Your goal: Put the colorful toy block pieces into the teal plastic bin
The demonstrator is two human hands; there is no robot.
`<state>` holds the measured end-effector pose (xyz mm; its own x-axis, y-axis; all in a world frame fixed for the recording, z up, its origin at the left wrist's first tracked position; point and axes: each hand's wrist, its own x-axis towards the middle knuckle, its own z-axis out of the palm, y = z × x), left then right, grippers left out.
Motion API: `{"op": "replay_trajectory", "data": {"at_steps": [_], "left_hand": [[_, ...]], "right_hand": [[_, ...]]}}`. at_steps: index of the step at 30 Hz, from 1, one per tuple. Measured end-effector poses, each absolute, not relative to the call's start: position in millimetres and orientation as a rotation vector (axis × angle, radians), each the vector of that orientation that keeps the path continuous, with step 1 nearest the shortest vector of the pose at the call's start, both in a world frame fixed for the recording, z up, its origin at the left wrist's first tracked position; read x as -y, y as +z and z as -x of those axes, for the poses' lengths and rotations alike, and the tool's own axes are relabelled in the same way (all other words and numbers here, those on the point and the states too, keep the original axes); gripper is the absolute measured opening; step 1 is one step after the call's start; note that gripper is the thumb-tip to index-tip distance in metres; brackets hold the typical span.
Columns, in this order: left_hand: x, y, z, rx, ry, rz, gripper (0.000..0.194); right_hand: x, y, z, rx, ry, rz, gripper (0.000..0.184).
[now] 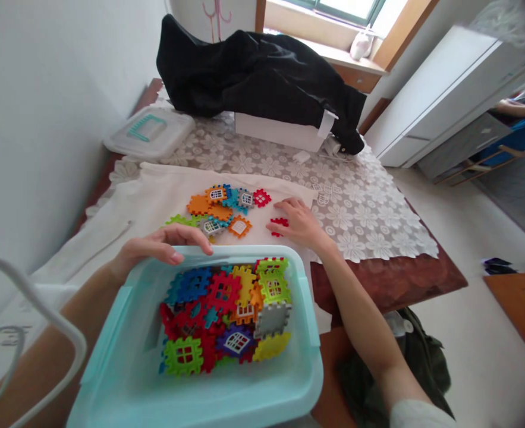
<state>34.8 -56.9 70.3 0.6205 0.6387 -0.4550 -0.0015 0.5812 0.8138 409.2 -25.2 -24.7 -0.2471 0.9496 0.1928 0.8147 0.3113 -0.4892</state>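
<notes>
A light-blue plastic tub (307,356) stands close in front of me, filled with colourful interlocking building blocks (222,291), several with window inserts. My left hand (166,244) grips its far-left rim, with the thumb over the edge. Beyond the tub, my right hand (300,223) reaches over the white cloth with its fingers apart. Its thumb touches a red block (279,226), partly covered by the hand. To the left of that hand lies a loose cluster of orange, blue, grey and green blocks (215,205). Another red block (262,198) is just beyond the fingertips.
The table has a lace cover (355,208) under the white cloth (164,184). A clear lid with a teal handle (150,134) lies at the back left. Black fabric (262,71) drapes over a white box (275,131). A white cable (48,309) loops at left.
</notes>
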Motion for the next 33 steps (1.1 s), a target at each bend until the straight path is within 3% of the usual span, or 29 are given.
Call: {"op": "replay_trajectory", "data": {"at_steps": [3, 9, 14, 19, 28, 33], "left_hand": [[57.2, 70.1, -34.8, -0.808, 0.438, -0.877, 0.029], [55.6, 65.9, -31.3, -0.758, 0.437, -0.862, 0.031], [54.7, 64.8, -31.3, -0.743, 0.449, -0.884, 0.031], [53.6, 67.2, -32.8, -0.821, 0.445, -0.912, 0.032], [56.5, 71.6, -33.3, -0.869, 0.441, -0.868, 0.029], [56.4, 74.5, -35.5, -0.889, 0.456, -0.912, 0.029]], "right_hand": [[31.7, -16.4, -417.9, 2.297, 0.429, 1.571, 0.063], [33.9, -9.7, -407.6, 2.356, 0.452, 1.456, 0.034], [33.1, -23.5, -379.5, 2.149, 0.418, 1.297, 0.044], [35.7, -32.2, -357.0, 2.437, 0.537, 1.101, 0.049], [32.5, -32.3, -365.5, 2.394, 0.381, 1.33, 0.042], [29.4, -32.8, -361.6, 2.48, 0.453, 1.134, 0.052]]}}
